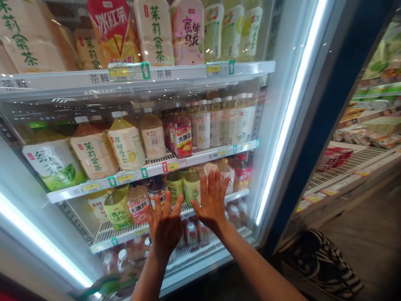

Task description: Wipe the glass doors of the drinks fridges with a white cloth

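Note:
Both hands are raised, palms forward, in front of the glass door [219,94] of a lit drinks cooler. My left hand [165,223] is open with its fingers spread, before the lower shelf's green-labelled bottles [118,211] and a pink-labelled bottle [138,204]. To its right, my right hand [213,202] is also open, its fingers stretched upward near a yellow-green bottle [191,184]. A small pale patch [210,168] shows behind its fingertips; I cannot make out what it is. Whether the palms touch the glass is hidden. Neither hand visibly grips anything.
Large tea bottles [153,35] line the top shelf, and several smaller ones [153,136] fill the middle shelf. Light strips [291,113] run along the cooler's sides. Beyond the dark frame [326,121] stands a produce rack [332,175], with a striped bag [322,263] below it.

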Action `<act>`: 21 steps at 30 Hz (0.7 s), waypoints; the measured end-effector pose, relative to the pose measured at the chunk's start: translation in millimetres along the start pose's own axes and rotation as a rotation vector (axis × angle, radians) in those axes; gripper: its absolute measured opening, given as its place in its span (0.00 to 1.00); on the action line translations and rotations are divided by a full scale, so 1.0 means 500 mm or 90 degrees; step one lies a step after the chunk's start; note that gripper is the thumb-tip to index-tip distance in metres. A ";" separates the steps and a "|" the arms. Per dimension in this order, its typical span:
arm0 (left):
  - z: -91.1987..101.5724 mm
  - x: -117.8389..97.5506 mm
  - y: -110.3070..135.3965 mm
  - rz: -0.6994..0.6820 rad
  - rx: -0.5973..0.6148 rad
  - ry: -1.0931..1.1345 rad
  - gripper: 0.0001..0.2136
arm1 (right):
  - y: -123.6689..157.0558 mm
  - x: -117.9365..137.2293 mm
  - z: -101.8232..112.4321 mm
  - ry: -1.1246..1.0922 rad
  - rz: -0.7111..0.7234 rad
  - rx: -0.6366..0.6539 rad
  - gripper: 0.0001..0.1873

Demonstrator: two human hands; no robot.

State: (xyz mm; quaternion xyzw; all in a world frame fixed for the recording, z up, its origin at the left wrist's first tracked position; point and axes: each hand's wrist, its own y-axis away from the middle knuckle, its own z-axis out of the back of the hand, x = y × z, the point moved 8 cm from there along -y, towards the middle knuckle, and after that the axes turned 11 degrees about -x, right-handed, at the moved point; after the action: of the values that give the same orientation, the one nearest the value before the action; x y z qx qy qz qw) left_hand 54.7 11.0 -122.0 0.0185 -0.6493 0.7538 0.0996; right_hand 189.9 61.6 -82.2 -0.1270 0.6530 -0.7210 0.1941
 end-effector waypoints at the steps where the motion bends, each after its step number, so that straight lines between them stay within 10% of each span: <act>1: -0.002 -0.001 0.001 -0.004 -0.005 -0.012 0.36 | 0.024 0.009 0.003 -0.009 0.010 -0.013 0.44; 11: -0.021 0.012 0.017 0.051 0.009 0.006 0.37 | -0.022 -0.070 0.006 0.018 -0.041 0.052 0.46; 17: -0.020 0.017 0.006 0.041 0.048 0.055 0.32 | 0.157 0.047 0.010 -0.076 0.116 0.159 0.38; 21: -0.017 0.019 0.003 0.058 0.086 0.060 0.29 | 0.082 0.051 0.025 -0.086 0.110 0.177 0.36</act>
State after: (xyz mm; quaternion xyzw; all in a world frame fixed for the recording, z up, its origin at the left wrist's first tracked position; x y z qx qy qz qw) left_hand 45.8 20.3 -123.1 -0.0400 -0.5917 0.7997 0.0939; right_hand 177.4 36.4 -123.0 -0.0901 0.5409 -0.7749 0.3144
